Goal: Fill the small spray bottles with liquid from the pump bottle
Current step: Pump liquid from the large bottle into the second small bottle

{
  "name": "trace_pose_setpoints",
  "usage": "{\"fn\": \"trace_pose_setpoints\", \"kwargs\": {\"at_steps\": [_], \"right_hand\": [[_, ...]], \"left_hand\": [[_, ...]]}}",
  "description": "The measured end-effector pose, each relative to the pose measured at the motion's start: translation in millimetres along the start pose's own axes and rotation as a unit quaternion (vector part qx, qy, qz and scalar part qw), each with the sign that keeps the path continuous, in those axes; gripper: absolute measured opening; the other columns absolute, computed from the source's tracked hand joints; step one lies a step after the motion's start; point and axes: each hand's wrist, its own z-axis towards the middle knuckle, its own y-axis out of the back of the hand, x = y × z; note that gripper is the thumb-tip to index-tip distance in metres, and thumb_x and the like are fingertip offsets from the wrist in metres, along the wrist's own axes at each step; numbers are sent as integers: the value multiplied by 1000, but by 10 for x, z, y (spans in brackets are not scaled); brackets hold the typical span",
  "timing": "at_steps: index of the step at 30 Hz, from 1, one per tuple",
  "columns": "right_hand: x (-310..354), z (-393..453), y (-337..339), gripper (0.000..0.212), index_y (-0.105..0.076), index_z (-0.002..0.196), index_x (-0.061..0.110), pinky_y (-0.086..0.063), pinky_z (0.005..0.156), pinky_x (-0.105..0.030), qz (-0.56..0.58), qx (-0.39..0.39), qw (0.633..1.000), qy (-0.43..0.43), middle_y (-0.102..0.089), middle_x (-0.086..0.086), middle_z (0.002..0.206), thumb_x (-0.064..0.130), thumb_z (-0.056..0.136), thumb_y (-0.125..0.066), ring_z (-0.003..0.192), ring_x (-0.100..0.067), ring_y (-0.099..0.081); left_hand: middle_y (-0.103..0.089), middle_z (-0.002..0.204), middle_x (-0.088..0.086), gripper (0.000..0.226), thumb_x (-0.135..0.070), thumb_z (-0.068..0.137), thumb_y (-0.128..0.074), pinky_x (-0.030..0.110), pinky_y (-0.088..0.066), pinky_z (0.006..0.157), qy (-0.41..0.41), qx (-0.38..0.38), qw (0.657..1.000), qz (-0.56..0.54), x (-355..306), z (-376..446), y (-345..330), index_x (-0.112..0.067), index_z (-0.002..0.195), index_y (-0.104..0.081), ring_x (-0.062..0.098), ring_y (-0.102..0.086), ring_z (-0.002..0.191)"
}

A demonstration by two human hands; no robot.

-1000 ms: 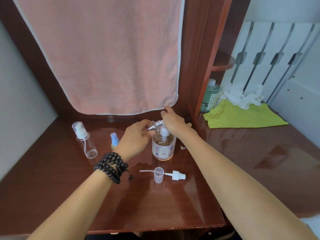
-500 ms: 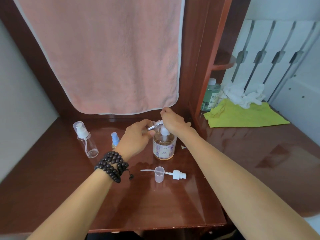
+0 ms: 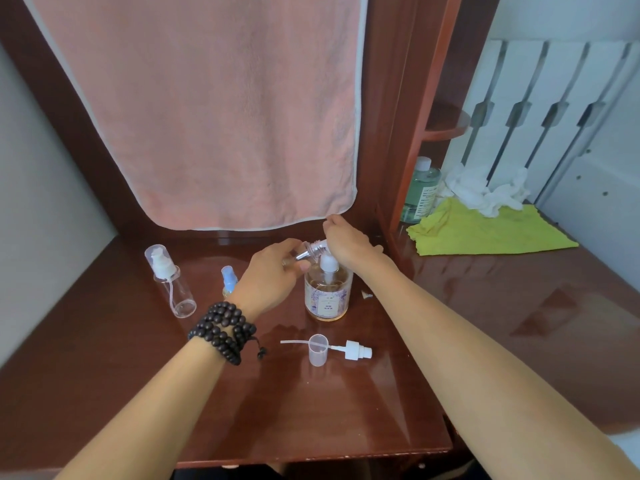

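The pump bottle (image 3: 327,294) stands upright near the middle of the reddish-brown bench (image 3: 346,410), holding amber liquid and bearing a pale floral label. Its white pump head rises between the two hands.

The left hand (image 3: 268,278) holds a small clear spray bottle (image 3: 308,252), tilted on its side with the open neck pointing toward the pump spout; the fingers are curled round its body. A dark beaded bracelet (image 3: 225,332) is wound several times round the left wrist.

The right hand (image 3: 348,242) sits on top of the pump head, fingers bent down over it. How tightly they close on it cannot be told from this angle.

In front of the pump bottle, a white spray head (image 3: 358,351) with its dip tube lies flat on the bench, touching a small translucent cap (image 3: 318,349) that stands open end up.

To the left, a clear empty spray bottle (image 3: 171,284) with its cap fitted stands upright. Just beside the left wrist, a smaller bottle with a blue cap (image 3: 229,277) is partly hidden.

A pink towel (image 3: 207,116) hangs behind the work area. On the right section lie a yellow-green cloth (image 3: 485,233) and white crumpled fabric (image 3: 485,190), with a green-tinted bottle (image 3: 420,192) in the corner.
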Motion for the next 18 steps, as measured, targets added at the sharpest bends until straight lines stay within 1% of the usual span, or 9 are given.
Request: {"fn": "trace_pose_setpoints", "kwargs": {"at_steps": [3,5,7,10,13,15,18], "right_hand": [[-19,-32,-46,49,-33,153,39,-12,114,-56,5,-3,1000,-5,-46,-8,153,37,108,-13,145,-34,-30],[10,-41,-46,49,-38,149,35,-14,112,-57,-4,-10,1000,0,-49,-10,147,36,107,-12,141,-35,-34],[44,-41,-14,50,-40,146,31,-17,108,-57,-15,-24,1000,10,-52,-11,143,39,105,-12,137,-37,-38],[84,-25,58,52,-33,151,32,-16,108,-59,-13,-31,999,28,-52,-10,145,45,105,-12,138,-39,-38],[49,-44,54,51,-27,155,36,-15,110,-59,-6,-28,999,16,-50,-10,148,41,107,-13,141,-39,-35],[25,-39,3,52,-18,158,39,-13,112,-59,1,-25,1000,6,-50,-10,149,37,107,-15,143,-39,-33],[10,-20,-88,54,-10,160,40,-12,114,-59,-1,-27,1000,-6,-50,-11,150,35,107,-17,144,-38,-33]], "left_hand": [[-61,119,0,32,-26,96,-55,25,-33,86,4,3,1000,3,25,-27,-36,-21,127,-56,12,-49,101],[-62,118,2,31,-25,96,-56,25,-33,85,3,-1,1000,-3,16,-51,-17,-20,126,-57,13,-50,100],[-62,115,3,30,-25,95,-57,24,-32,85,-8,-11,1000,-5,0,-51,18,-21,125,-57,14,-51,100],[-62,113,3,32,-26,94,-58,25,-33,85,-18,-19,1000,1,-18,-20,56,-22,126,-57,17,-53,104],[-61,118,3,34,-25,95,-57,24,-33,87,-14,-14,1000,4,-22,-9,38,-22,129,-55,15,-51,103],[-60,121,4,34,-25,96,-56,24,-32,86,-8,-8,1000,10,-7,-5,3,-21,130,-55,16,-52,106],[-61,123,3,32,-26,96,-55,25,-32,85,-2,-2,1000,11,22,-22,-42,-20,128,-55,13,-50,103]]}}
